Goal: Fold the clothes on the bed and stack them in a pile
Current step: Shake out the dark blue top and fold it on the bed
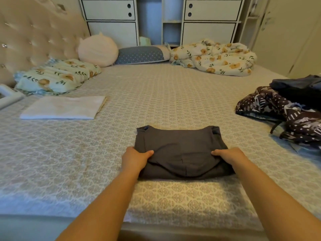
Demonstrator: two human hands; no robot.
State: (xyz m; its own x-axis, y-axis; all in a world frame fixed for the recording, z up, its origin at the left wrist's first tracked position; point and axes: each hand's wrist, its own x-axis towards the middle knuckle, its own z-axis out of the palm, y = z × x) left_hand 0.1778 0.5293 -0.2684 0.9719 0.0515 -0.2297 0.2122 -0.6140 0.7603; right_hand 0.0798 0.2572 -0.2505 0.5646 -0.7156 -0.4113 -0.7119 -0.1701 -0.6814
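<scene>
A dark grey garment [180, 145] lies partly folded near the front of the bed [156, 94]. My left hand [135, 158] grips its near left edge, thumb on top and fingers tucked under the cloth. My right hand [229, 156] grips the near right edge the same way. The near part of the cloth is raised between both hands. A folded white cloth [64, 107] lies flat at the left. At the right edge sits a heap of unfolded clothes: a dark patterned piece [281, 112] with a dark navy piece [298, 87] on top.
A floral pillow [57, 75], a round pink cushion [98, 49] and a blue dotted pillow [140, 54] line the head of the bed. A crumpled floral blanket [213, 56] lies at the back right. White cabinets [161, 18] stand behind.
</scene>
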